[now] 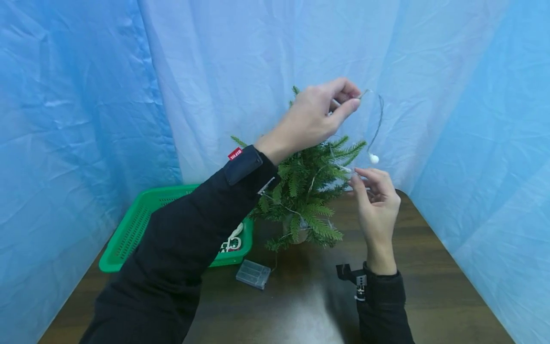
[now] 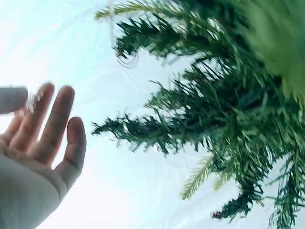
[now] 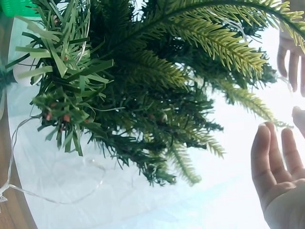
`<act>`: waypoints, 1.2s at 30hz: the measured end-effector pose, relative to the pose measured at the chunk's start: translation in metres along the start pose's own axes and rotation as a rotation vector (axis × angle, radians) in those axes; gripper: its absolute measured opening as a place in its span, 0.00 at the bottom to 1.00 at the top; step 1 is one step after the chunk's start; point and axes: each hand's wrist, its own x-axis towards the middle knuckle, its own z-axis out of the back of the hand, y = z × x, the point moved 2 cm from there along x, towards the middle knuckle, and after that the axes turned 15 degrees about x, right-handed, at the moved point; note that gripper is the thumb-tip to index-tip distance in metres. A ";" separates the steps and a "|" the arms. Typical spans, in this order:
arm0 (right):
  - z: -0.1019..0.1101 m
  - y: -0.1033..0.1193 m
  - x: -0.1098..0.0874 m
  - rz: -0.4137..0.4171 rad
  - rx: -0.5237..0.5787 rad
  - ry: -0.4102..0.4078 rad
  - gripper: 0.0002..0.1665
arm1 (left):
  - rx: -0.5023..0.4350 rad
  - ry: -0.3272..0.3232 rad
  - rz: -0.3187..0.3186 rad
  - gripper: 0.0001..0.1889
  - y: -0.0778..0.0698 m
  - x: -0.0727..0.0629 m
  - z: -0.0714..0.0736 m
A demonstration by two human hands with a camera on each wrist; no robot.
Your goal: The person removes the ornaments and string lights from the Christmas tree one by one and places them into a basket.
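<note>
A small green artificial Christmas tree (image 1: 307, 191) stands on the table with a thin string of fairy lights wound among its branches. Above its right side my left hand (image 1: 326, 107) pinches the fairy-light string (image 1: 380, 112) between thumb and fingers. From there a loop hangs down to a white bulb (image 1: 374, 158). My right hand (image 1: 378, 196), lower and to the right of the tree, holds the wire at its fingertips, close to a branch. In the right wrist view the right hand (image 3: 283, 176) is partly cut off by the frame's edge.
A green plastic basket (image 1: 148, 203) at the left holds white and red-green ornaments (image 1: 232, 243), partly behind my left sleeve. A clear battery box (image 1: 253, 274), wired to the lights, lies before the tree on the dark wooden table (image 1: 296, 306). Blue cloth (image 1: 240, 57) hangs around.
</note>
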 end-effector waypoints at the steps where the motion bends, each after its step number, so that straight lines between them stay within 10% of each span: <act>1: 0.000 -0.001 0.000 0.000 -0.002 0.001 0.11 | -0.026 -0.026 0.003 0.12 -0.001 -0.001 0.001; 7: 0.000 0.000 0.000 0.007 -0.001 -0.003 0.12 | -0.140 -0.122 -0.114 0.11 -0.006 -0.008 0.000; 12: 0.001 0.000 0.001 0.037 0.002 -0.034 0.12 | -0.139 -0.058 -0.172 0.10 -0.009 -0.013 -0.006; 26: -0.002 0.013 0.002 0.093 0.008 -0.130 0.09 | 0.375 0.183 -0.202 0.05 -0.005 -0.038 -0.027; 36: -0.008 0.025 0.006 0.197 -0.026 -0.088 0.09 | 0.522 0.155 -0.116 0.06 -0.004 -0.043 -0.035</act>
